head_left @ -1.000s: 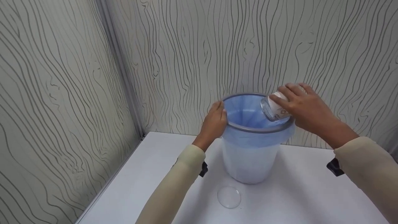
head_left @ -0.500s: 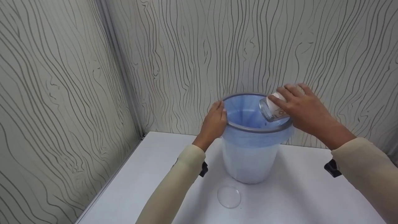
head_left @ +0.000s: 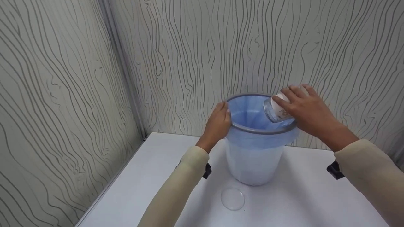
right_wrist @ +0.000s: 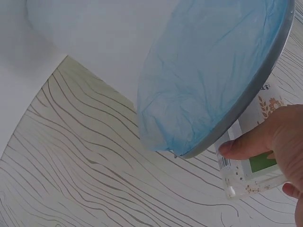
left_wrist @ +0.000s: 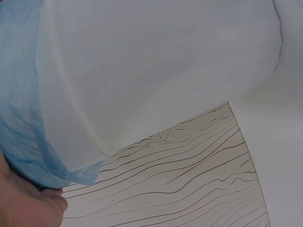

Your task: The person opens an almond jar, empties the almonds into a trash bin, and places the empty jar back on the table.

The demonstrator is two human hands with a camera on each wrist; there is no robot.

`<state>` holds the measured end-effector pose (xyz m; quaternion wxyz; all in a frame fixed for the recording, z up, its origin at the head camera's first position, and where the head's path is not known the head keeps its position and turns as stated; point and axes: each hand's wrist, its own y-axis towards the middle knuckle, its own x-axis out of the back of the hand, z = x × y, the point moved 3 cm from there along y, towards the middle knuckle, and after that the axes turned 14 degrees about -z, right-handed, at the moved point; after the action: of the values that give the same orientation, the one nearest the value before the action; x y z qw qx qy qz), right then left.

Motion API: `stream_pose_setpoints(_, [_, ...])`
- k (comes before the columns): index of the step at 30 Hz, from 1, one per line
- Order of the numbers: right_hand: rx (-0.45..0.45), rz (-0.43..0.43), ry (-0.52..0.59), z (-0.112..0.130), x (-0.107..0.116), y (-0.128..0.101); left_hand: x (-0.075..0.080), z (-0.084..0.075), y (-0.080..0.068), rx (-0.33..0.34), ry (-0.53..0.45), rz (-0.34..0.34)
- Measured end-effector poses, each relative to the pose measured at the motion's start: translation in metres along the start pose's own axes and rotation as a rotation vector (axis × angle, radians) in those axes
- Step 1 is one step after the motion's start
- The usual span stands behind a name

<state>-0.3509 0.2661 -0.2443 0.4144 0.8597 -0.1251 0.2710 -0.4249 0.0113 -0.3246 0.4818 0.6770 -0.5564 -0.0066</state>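
A white trash bin [head_left: 254,160] stands on the table, lined with a blue plastic bag [head_left: 262,139] folded over its grey rim [head_left: 252,130]. My left hand [head_left: 217,123] grips the rim on its left side, the fingers on the outside. In my right hand [head_left: 311,110] is a clear jar [head_left: 278,110] with a white printed label. It is tilted, its clear end pointing down and left over the bin's opening. In the right wrist view the thumb [right_wrist: 246,144] presses on the label beside the rim. The bottom of the bag's inside is hidden.
A clear round lid [head_left: 232,199] lies on the white table [head_left: 157,176] in front of the bin. Behind the bin rises a wall [head_left: 195,63] with a wood-line pattern, and another wall [head_left: 63,94] runs along the table's left side.
My right hand has shifted slightly left with the tilted jar. A dark speck inside the bag half a second ago no longer shows. The left hand has kept its hold on the rim.
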Motion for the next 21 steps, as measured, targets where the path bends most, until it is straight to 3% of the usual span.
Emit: stream_pose_setpoints(21, [-0.002,-0.038,-0.022,0.0041,0.0015,0.0036,0.0008,-0.0008,0.0006,-0.010,0.005,-0.012])
